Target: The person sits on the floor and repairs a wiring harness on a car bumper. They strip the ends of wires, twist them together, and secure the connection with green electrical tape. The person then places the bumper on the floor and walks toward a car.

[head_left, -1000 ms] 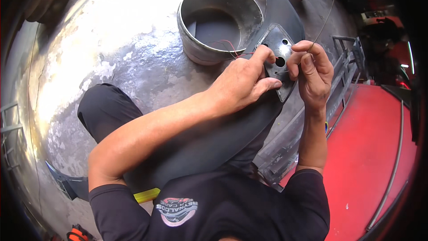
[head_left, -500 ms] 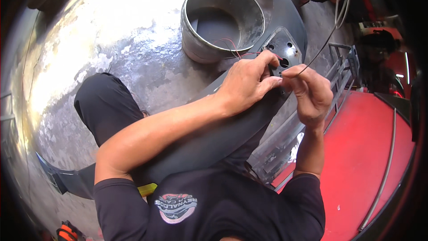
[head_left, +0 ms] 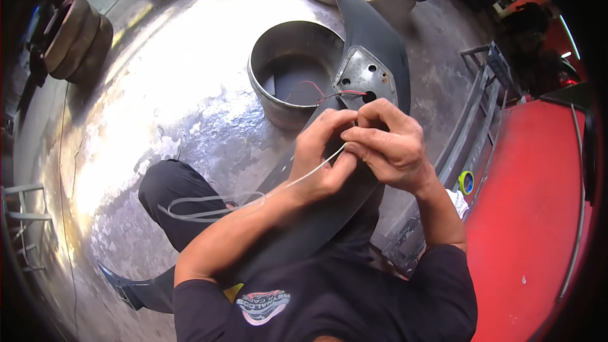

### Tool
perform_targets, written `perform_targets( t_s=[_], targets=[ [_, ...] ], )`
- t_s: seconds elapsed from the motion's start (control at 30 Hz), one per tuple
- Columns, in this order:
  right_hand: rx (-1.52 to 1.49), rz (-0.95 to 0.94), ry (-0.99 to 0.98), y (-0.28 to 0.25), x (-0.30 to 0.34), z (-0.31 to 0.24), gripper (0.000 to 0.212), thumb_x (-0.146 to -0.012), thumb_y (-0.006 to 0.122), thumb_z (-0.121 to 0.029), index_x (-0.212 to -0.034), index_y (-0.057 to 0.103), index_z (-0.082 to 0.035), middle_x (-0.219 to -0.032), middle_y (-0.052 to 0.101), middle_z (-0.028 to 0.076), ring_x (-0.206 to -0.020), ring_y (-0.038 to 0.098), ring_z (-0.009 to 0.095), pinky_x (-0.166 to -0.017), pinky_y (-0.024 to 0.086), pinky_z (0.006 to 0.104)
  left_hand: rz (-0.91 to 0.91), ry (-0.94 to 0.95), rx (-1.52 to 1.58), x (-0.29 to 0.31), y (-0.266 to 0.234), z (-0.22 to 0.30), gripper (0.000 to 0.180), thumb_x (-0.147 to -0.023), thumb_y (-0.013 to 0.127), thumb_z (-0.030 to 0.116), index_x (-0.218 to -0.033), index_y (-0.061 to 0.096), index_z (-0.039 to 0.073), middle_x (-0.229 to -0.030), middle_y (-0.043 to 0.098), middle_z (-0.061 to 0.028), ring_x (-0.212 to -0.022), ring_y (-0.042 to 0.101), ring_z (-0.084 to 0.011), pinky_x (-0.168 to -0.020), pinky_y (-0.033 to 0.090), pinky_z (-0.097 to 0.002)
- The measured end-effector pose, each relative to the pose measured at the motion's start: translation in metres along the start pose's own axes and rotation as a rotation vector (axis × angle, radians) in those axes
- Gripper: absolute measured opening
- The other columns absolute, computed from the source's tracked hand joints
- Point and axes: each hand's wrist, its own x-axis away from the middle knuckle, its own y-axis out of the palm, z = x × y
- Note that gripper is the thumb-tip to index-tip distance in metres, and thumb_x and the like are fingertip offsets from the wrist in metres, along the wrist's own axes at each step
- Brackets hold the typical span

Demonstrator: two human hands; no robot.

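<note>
Concrete floor (head_left: 158, 107), shiny and stained, fills most of the view, with a round metal tub (head_left: 278, 82) standing on it beside a long dark curved panel (head_left: 380, 50) that runs across the person's lap. On the panel sits a grey metal plate (head_left: 361, 76) with holes, and red wires (head_left: 329, 95) lead from one hole. Just below the plate, the left hand (head_left: 323, 158) and right hand (head_left: 389, 145) meet, fingers pressed together pinching a thin white wire (head_left: 253, 199) that loops over the knee.
</note>
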Motion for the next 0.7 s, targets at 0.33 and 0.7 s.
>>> perform_targets(
  t_s=[0.33,0.7],
  targets=[
    [0.004,0.056,0.057,0.001,0.045,0.013,0.017,-0.080,0.076,0.007,-0.096,0.074,0.001,-0.093,0.068,0.013,-0.083,0.071,0.027,-0.069,0.056,0.0357,-0.001,0.065,-0.037,0.034,0.010,-0.003,0.021,-0.101,0.065,0.001,-0.120,0.070,-0.006,-0.110,0.073,-0.0206,-0.097,0.074,-0.0300,-0.088,0.058,-0.0363],
    [-0.053,0.425,0.224,0.011,0.052,0.022,0.029,-0.084,0.060,0.021,-0.106,0.070,0.004,-0.113,0.068,0.014,-0.106,0.071,0.028,-0.090,0.060,0.0374,-0.325,-0.138,-0.013,-0.009,-0.018,0.025,0.015,-0.104,0.061,0.002,-0.111,0.072,-0.006,-0.107,0.072,-0.0160,-0.093,0.071,-0.0215,-0.082,0.056,-0.0319]
  ],
)
